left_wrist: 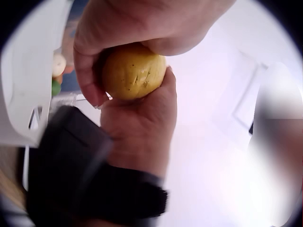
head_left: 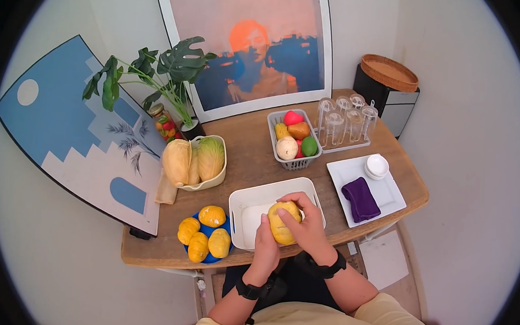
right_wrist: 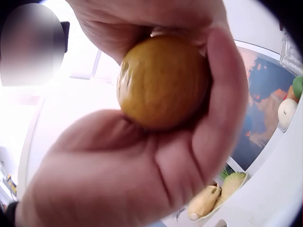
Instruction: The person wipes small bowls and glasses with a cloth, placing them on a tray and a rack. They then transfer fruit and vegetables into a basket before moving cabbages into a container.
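Note:
In the head view both hands hold a yellow oval fruit over the near side of a white rectangular basin. My left hand grips it from the left and below, thumb up along its side. My right hand curls round the right side, with the thumb across the top. Close up in the left wrist view, the fruit has a smooth skin with small dark marks. In the right wrist view the fruit has a shiny patch, and fingers hide its edges.
Left of the basin, a blue plate bears several similar yellow fruits. Further back stand a cream basket of vegetables, a grey basket of produce and a glass rack. A purple cloth lies on a white tray.

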Demonstrator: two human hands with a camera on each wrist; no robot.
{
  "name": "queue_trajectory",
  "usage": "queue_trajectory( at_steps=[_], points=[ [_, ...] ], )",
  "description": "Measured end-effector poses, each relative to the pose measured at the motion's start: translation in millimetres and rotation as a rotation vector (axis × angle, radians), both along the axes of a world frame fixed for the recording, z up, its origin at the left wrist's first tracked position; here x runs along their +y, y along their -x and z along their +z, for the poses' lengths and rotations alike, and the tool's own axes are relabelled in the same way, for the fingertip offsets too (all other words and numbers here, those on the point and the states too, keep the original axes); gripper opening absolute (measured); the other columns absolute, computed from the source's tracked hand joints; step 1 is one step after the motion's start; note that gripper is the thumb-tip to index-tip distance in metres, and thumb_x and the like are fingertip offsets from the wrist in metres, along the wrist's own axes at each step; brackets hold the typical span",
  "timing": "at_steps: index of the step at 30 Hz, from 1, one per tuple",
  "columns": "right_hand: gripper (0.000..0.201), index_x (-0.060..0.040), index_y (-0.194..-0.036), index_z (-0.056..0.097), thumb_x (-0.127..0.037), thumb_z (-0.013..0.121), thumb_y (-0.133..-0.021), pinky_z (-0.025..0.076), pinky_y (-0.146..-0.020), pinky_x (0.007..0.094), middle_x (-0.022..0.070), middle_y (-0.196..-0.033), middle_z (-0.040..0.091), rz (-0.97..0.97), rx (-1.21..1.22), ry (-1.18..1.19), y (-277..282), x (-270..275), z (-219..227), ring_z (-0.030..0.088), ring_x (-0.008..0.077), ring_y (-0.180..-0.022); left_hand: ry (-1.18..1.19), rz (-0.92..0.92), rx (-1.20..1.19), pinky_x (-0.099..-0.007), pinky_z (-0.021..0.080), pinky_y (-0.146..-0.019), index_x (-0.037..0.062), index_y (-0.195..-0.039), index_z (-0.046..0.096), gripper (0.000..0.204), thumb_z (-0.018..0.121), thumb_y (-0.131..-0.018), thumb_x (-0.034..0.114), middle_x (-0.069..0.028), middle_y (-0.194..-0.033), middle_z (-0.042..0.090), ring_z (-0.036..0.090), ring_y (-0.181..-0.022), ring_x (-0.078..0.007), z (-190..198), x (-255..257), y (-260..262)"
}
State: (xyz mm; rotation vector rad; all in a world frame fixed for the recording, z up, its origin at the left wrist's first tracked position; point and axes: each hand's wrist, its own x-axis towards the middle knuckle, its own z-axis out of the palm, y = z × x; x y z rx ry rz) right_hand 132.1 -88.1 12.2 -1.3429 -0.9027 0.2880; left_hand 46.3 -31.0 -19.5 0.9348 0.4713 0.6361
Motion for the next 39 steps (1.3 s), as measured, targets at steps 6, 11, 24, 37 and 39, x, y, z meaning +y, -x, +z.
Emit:
queue_trajectory(
  at_steps=[6,11,24,37,39],
  points=[
    [0.015,-0.0010,-0.093,0.057,-0.002,0.055,-0.077,0.043,-0.080,0.0276,0.0102,-0.090,0.056,0.007,-0.102,-0.295,6.4,-2.7,-0.4,0.055,0.0178,-0.083,0.282,-0.483,-0.258,-0.0295,0.043,-0.086,0.0045,-0.117,0.044,0.049,0.024,-0.096,0.044,-0.0089,-0.107,0.053,0.053,-0.101,-0.0169,-4.1,19.0,14.0],
    [0.017,-0.0002,-0.094,0.059,-0.003,0.054,-0.078,0.043,-0.082,0.0282,0.0113,-0.093,0.057,-0.008,-0.092,-0.231,13.8,-2.8,-2.0,0.055,0.0184,-0.090,-0.097,0.121,-0.081,-0.0274,0.045,-0.078,0.0030,-0.112,0.046,0.038,0.030,-0.097,0.034,-0.0083,-0.099,0.054,0.054,-0.093,-0.0148,10.5,-2.7,2.6],
    [0.034,-0.0012,-0.109,0.054,-0.012,0.062,-0.078,0.039,-0.091,0.0358,0.0175,-0.116,0.051,-0.058,-0.312,-0.233,25.9,-0.4,-16.6,0.050,0.0295,-0.108,0.335,-0.034,-0.251,-0.0308,0.039,-0.093,0.0089,-0.118,0.045,0.053,0.031,-0.091,0.053,-0.0046,-0.111,0.053,0.051,-0.105,-0.0160,8.3,4.4,3.3],
    [0.032,-0.0022,-0.106,0.052,-0.003,0.061,-0.075,0.042,-0.086,0.0304,0.0138,-0.107,0.056,0.115,0.147,-0.084,0.4,-8.9,-6.4,0.055,0.0230,-0.097,-0.435,-0.007,0.100,-0.0319,0.040,-0.090,0.0054,-0.123,0.038,0.045,0.029,-0.096,0.040,-0.0076,-0.113,0.050,0.050,-0.104,-0.0184,-8.1,3.4,8.8],
    [0.033,-0.0025,-0.105,0.051,-0.001,0.061,-0.074,0.042,-0.086,0.0310,0.0140,-0.107,0.056,0.156,0.171,-0.075,2.5,-6.1,-9.5,0.055,0.0238,-0.097,-0.196,0.040,0.038,-0.0307,0.041,-0.089,0.0048,-0.123,0.039,0.044,0.032,-0.096,0.039,-0.0074,-0.111,0.051,0.050,-0.104,-0.0180,0.7,2.7,10.0]
  ],
)
